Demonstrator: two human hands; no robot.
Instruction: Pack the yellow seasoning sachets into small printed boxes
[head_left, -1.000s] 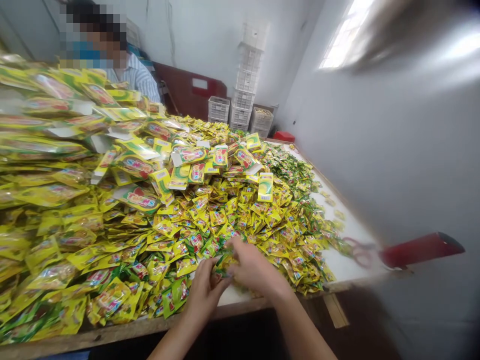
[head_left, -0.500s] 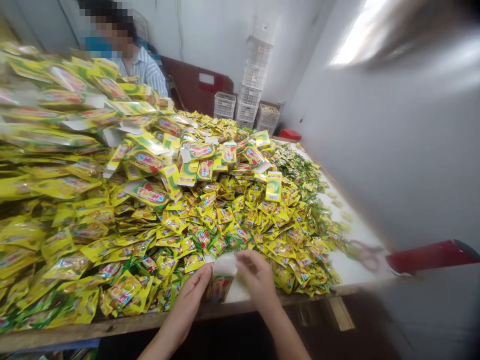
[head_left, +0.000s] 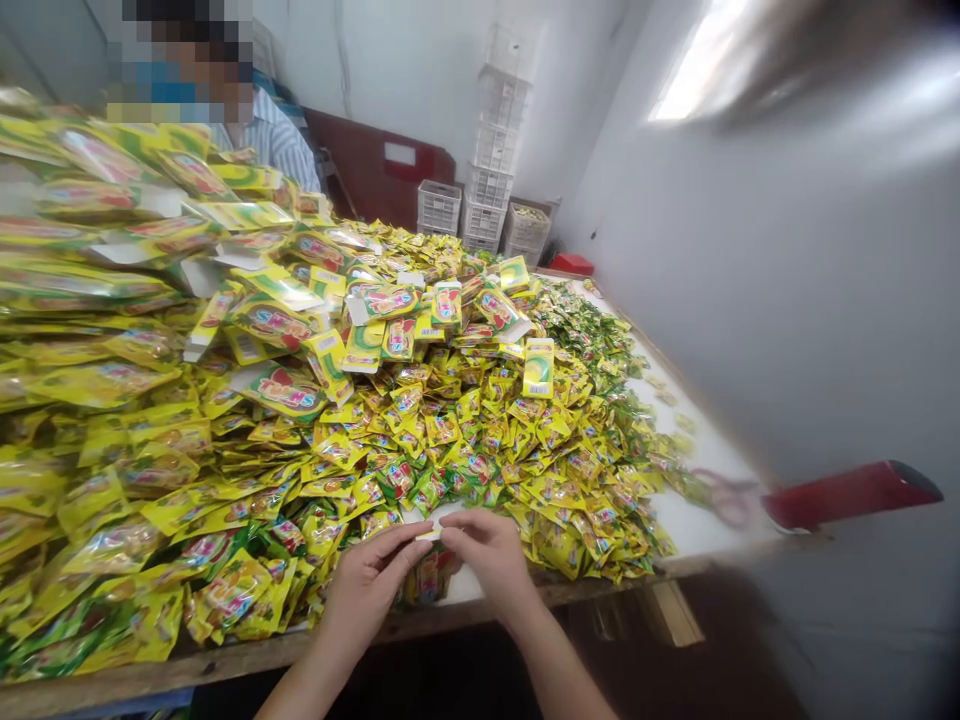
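Observation:
Close to the table's front edge, a small printed carton [head_left: 430, 580] is between my two hands, its pale end flap showing at the top. My left hand [head_left: 366, 578] pinches one side of that flap with thumb and fingers. From the other side my right hand [head_left: 489, 562] pinches the flap too, fingertips almost meeting the left ones. Much of the carton is hidden behind my fingers. Small yellow and green sachets [head_left: 442, 430] lie heaped just beyond both hands.
Yellow cartons [head_left: 281, 390] with end flaps sticking out pile up at left and centre. Scissors [head_left: 724, 497] and a red cylindrical object [head_left: 855, 495] lie at the table's right edge. Crates [head_left: 487, 190] are stacked at the back. A person in a striped shirt [head_left: 281, 140] is behind the heap.
My right hand has moved in from beside the carton to its top, and both hands' fingertips now meet at the flap, which stood raised before. The view has shifted slightly.

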